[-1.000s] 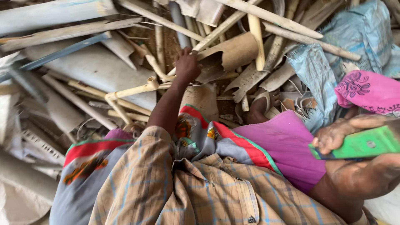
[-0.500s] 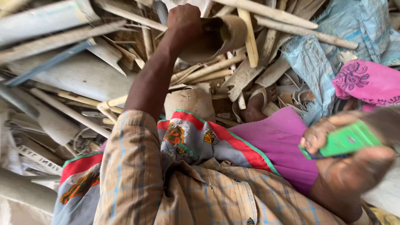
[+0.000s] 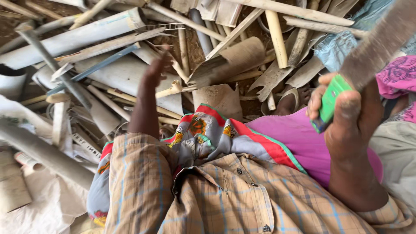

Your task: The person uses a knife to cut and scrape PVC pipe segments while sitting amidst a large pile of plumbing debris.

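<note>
Green-handled blade (image 3: 342,86) sits clamped in the right hand (image 3: 346,117), pointing up-right; the left hand (image 3: 157,69), fingers apart, hovers nearer the pipe scraps (image 3: 125,73).

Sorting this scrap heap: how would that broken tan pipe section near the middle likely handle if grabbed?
The tan pipe section looks hollow and thin-walled, so probably light and stiff. Its jagged split end could cut or crack further. Being round, it might roll, though surrounding strips likely wedge it.
</note>
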